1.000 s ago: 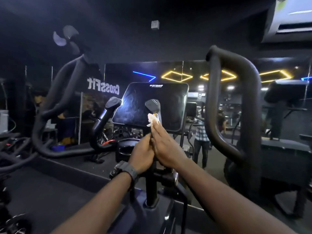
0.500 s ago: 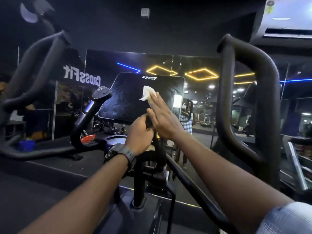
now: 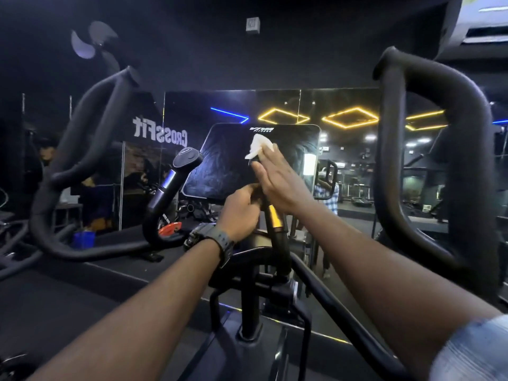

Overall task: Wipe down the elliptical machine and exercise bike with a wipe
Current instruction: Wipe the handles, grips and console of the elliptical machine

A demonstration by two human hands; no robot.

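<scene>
I stand at the elliptical machine, whose dark console screen (image 3: 220, 163) faces me at centre. My right hand (image 3: 277, 180) lies flat with straight fingers and presses a crumpled white wipe (image 3: 258, 146) against the upper part of the screen. My left hand (image 3: 240, 213), with a dark watch on its wrist, curls around the right inner grip (image 3: 275, 218), whose gold band shows just beside the hand. The left inner grip (image 3: 176, 174) stands free with its oval cap up.
Two thick black moving handlebars flank me, the left handlebar (image 3: 82, 138) and the right handlebar (image 3: 428, 160). A wall mirror (image 3: 351, 149) behind the console reflects yellow and blue ceiling lights. A fan (image 3: 90, 42) hangs upper left. An air conditioner (image 3: 483, 20) sits upper right.
My right hand has slid the wipe from the right inner grip's cap up onto the screen's upper part. My left hand has kept its hold on that grip. The view shifted.
</scene>
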